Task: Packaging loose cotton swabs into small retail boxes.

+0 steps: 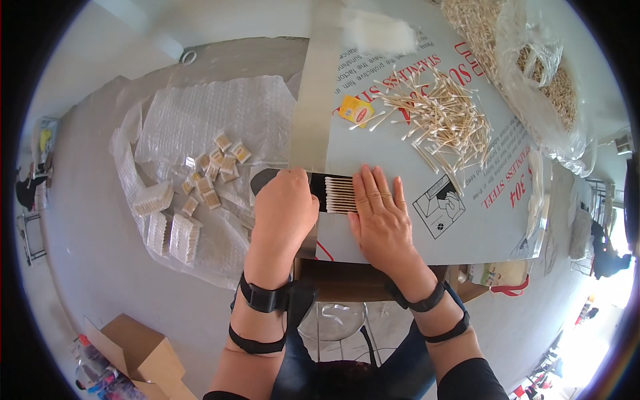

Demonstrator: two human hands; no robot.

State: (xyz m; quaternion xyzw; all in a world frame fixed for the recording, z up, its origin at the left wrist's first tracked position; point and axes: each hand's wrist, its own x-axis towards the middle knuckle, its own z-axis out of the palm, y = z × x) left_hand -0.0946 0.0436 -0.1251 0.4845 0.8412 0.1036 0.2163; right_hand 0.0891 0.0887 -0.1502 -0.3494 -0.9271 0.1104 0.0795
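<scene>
A row of cotton swabs [341,194] lies side by side on a flat black piece [319,192] near the left edge of the table. My left hand [285,205] is a fist around this black piece, whose dark rounded end sticks out on the hand's far left side. The grip itself is hidden under the fingers. Flat across the right part of the swab row rests my right hand [381,217], its fingers stretched out and covering the swabs' other ends. Beyond the right hand spreads a loose heap of cotton swabs [450,120], with a small yellow packet [355,111] beside it.
A large clear bag of swabs [557,87] lies at the far right. Left of the table, on plastic sheeting [220,117], sit several small swab packs [212,170] and white bundles [183,239]. An open cardboard box [137,353] stands lower left; a stool [337,321] is below.
</scene>
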